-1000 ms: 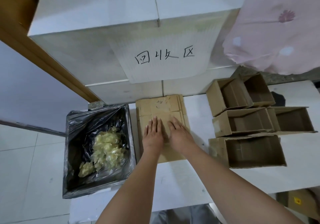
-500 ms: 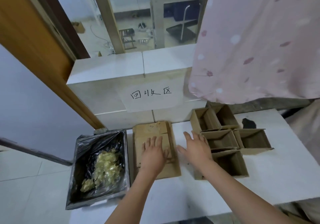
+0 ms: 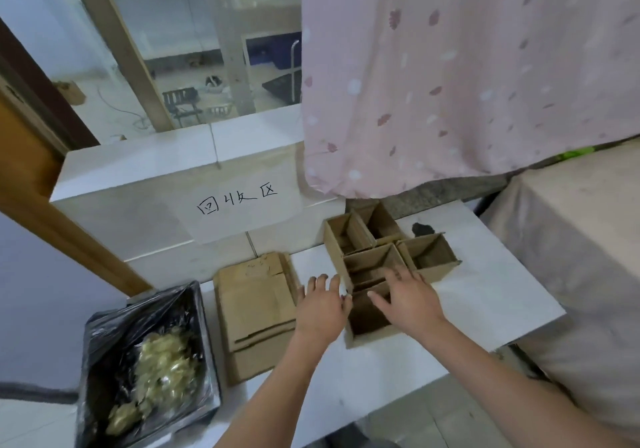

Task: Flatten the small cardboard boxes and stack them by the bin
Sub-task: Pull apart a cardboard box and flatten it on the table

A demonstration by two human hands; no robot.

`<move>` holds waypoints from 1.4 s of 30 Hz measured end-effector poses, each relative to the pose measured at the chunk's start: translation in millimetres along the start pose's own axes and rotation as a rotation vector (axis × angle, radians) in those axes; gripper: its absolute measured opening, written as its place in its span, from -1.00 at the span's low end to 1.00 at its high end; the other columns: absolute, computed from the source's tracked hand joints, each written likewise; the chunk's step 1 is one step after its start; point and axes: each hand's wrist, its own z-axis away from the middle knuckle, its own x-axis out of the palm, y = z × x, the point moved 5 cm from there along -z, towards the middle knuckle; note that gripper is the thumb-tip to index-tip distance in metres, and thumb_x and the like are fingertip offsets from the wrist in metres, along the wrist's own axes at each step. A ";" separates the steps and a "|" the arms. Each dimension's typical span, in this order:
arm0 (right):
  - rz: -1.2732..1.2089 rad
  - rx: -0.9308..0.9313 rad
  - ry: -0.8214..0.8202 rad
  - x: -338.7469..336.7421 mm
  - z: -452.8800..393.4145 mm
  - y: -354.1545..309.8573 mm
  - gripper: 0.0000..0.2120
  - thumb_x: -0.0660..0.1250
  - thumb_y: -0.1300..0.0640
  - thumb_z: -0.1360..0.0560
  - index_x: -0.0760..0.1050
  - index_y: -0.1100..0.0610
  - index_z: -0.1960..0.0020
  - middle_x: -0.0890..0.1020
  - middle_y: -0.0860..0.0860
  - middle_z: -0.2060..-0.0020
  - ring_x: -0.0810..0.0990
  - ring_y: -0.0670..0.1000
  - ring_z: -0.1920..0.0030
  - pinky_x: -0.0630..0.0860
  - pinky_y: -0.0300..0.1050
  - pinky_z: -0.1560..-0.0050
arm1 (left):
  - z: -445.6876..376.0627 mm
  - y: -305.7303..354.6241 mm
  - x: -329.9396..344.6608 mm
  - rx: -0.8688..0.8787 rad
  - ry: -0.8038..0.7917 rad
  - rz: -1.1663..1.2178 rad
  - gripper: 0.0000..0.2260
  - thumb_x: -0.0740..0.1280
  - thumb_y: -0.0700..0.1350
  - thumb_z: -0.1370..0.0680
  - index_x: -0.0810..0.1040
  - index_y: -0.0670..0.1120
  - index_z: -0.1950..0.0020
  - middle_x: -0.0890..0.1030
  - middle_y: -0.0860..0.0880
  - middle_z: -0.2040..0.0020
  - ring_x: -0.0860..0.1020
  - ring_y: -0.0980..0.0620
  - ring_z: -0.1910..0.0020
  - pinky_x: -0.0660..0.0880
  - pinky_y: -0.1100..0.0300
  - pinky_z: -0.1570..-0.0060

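A stack of flattened brown cardboard (image 3: 254, 309) lies on the white table (image 3: 485, 305), right beside the black-lined bin (image 3: 104, 361). To its right stand several open, unflattened small boxes; the nearest box (image 3: 367, 323) lies between my hands. My left hand (image 3: 320, 305) hovers with fingers spread at that box's left edge, just right of the flat stack. My right hand (image 3: 407, 297) reaches over the same box's top with straight fingers. Neither hand holds anything. Behind it are a middle box (image 3: 372, 262), a right box (image 3: 431, 257) and a back box (image 3: 346, 236).
The bin holds yellowish waste (image 3: 162, 368). A white tiled ledge with a handwritten paper sign (image 3: 239, 201) backs the table. A pink patterned curtain (image 3: 450, 77) hangs over the far right. A cloth-covered surface (image 3: 581, 239) stands to the right of the table.
Both hands left the flattened stack and moved right to the nearest open box. The camera tilted upward, showing more of the window and curtain.
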 end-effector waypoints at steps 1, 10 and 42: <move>0.009 0.020 0.004 0.8 7.9 8.6 -0.41 0.13 -0.31 -0.56 0.31 -0.03 -0.48 0.43 0.04 -0.42 0.42 0.10 -0.39 0.40 0.03 -0.38 | 1.2 5.8 3.3 0.016 -0.001 0.004 -0.50 0.03 0.17 -0.68 0.20 0.00 -0.58 0.30 -0.10 -0.54 0.21 -0.13 -0.54 0.17 -0.12 -0.52; -0.194 0.282 -0.149 17.0 35.1 80.1 -0.32 0.17 -0.33 -0.54 0.21 0.03 -0.53 0.42 0.11 -0.41 0.47 0.16 -0.34 0.50 0.04 -0.22 | 12.2 13.1 38.5 -0.215 -0.162 0.411 -0.55 0.09 0.13 -0.68 0.26 -0.06 -0.51 0.45 -0.16 -0.37 0.46 -0.18 -0.31 0.48 -0.07 -0.28; -0.621 0.183 -0.031 -23.3 17.6 304.1 -0.94 0.25 0.18 -0.60 0.37 0.12 -0.05 0.53 -0.02 0.30 0.51 -0.04 0.33 0.31 -0.20 0.44 | 15.2 251.2 47.9 -0.631 0.110 0.934 -0.81 0.09 -0.15 -0.71 0.26 -0.01 -0.33 0.43 -0.08 -0.28 0.52 -0.02 -0.14 0.56 -0.01 -0.21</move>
